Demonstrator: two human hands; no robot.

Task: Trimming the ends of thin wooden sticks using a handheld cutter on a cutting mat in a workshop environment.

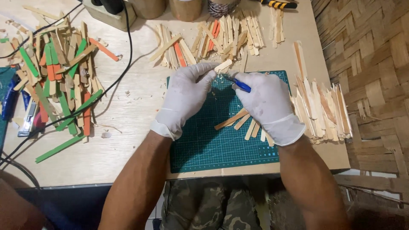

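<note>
Head view: both gloved hands work over the green cutting mat (221, 140), which lies at the near edge of the surface (128, 140). The left hand (183, 100) has its grip narrow, fingertips pinched on a short pale wooden stick (223, 65) held just above the far edge of the mat. The right hand (268, 102) has its grip closed around a blue-handled cutting tool (239, 84), whose tip meets the stick near the left fingertips; the blade itself is too small to make out.

For a clean cut, hold the stick close to the cutting point so it cannot flex, keep the left fingertips out of the blade's path, and let chips fall onto the mat. Small shavings already lie there.

Several plain sticks (247, 123) rest on the mat under the right wrist. A stack of trimmed plain sticks (324, 110) sits toward the right edge of the surface. A fan of plain and orange sticks (213, 38) lies along the far edge, and a mixed pile of green, orange and plain sticks (59, 76) lies toward the left edge, crossed by a black cable (123, 64).
</note>
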